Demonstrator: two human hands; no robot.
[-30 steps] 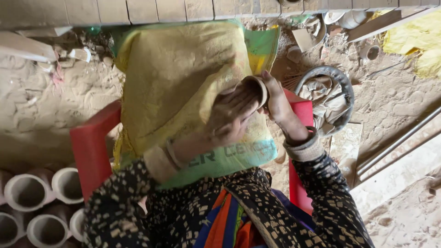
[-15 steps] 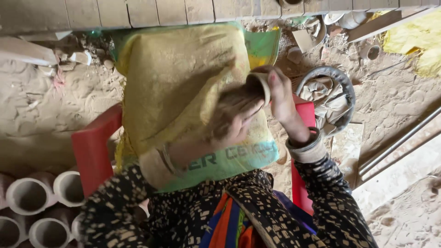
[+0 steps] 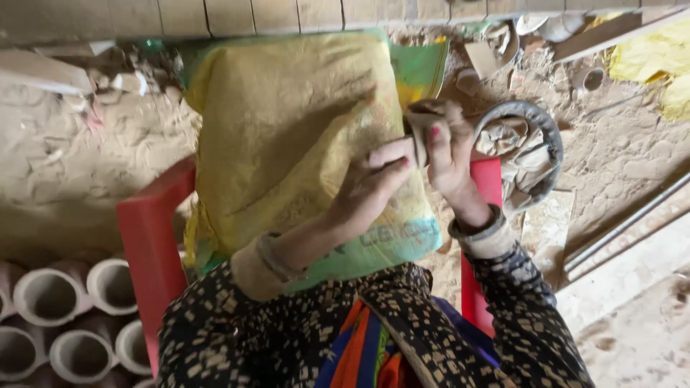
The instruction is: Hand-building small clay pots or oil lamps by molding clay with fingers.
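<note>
Filling the bottom edge of the frame: patterned dark sleeves with an orange and blue cloth between them, cut off below. Rising from there toward the centre, the left hand (image 3: 370, 188), fingers curled and pressing against a small clay cup (image 3: 419, 129); the right hand (image 3: 447, 154) wrapping its fingers around the same cup from the right side, thumb up. Sitting just right of centre, above the lap, the cup showing only in part, mostly hidden by the fingers and blurred, so its shape staying hard to make out. Lying under both hands, a large yellow sack (image 3: 287, 136) with a green band at its lower edge, print partly covered by the forearm. Flanking the sack, a red frame (image 3: 147, 237), its lower part hidden by the sleeves. Stacking at lower left, pale clay pipes (image 3: 50, 298) seen end-on, cut off by the frame edge. Resting at upper right, a grey ring (image 3: 539, 136) with crumpled scraps inside. Stretching all around, dusty sandy ground (image 3: 86, 165); running along the top, a tiled ledge (image 3: 287, 13).
</note>
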